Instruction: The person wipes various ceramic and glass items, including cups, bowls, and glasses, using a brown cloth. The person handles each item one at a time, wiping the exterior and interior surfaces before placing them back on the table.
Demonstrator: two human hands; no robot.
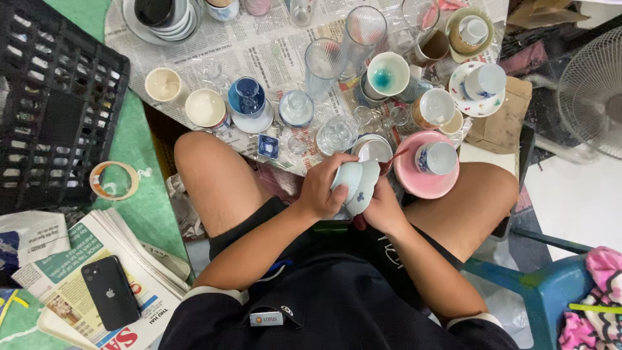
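A: What are the two hands doing?

B: Both meet over the person's lap. The left hand (321, 189) has its grip wrapped around a small white cup with blue flower marks (355, 185), fingers curled over the cup's side. The right hand (383, 209) supports the same cup from below and behind, its grip closed on it as well. The cup lies tilted on its side between the two palms.

A: What sits just beyond the grip?

B: Directly past the cup, a newspaper-covered surface (272, 48) carries many pieces of crockery and glass. Nearest, just beyond the right hand, is a pink saucer (414, 178) with a blue-and-white cup (436, 157) standing on it. Just above the held cup is a white lidded bowl (372, 148). Farther out stand a cup with a turquoise inside (387, 73) and a tall ribbed glass (322, 65).

A: And to the left of the grip?

B: Well apart, a black phone (110, 291) lies on a stack of newspapers (71, 272), near a roll of tape (114, 180) and a black plastic crate (55, 104).
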